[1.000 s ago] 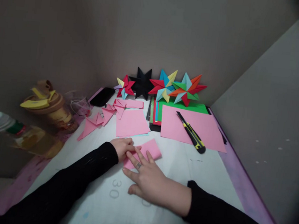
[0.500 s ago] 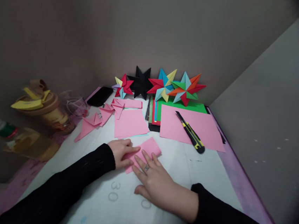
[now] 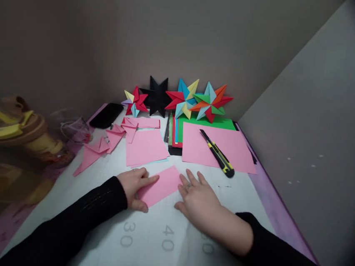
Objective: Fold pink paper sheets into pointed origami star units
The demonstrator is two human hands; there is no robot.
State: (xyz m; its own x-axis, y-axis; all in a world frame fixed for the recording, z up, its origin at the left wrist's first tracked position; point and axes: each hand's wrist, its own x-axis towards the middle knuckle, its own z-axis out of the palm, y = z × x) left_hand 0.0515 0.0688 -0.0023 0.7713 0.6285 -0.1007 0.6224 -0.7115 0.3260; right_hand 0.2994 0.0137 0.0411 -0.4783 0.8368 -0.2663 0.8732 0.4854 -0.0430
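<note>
A folded pink paper strip (image 3: 161,185) lies on the white cutting mat (image 3: 154,239) between my hands. My left hand (image 3: 134,182) rests on its left end, fingers laid flat along the edge and thumb under the near corner. My right hand (image 3: 199,197) lies flat on the mat at the strip's right end, fingers spread, a ring on one finger, touching the paper's edge. Both arms wear black sleeves.
Behind lie a pink square (image 3: 146,146), a large pink sheet (image 3: 216,151) with a yellow-black utility knife (image 3: 217,154) on it, folded pink pieces (image 3: 100,148), stacked coloured paper (image 3: 208,122), several paper stars (image 3: 183,98) at the wall, a black phone (image 3: 106,115). Blurred objects (image 3: 17,134) stand left.
My right hand slid off the pink strip to its right end, uncovering it. The left hand stayed on the left end. The camera view shifted slightly right.
</note>
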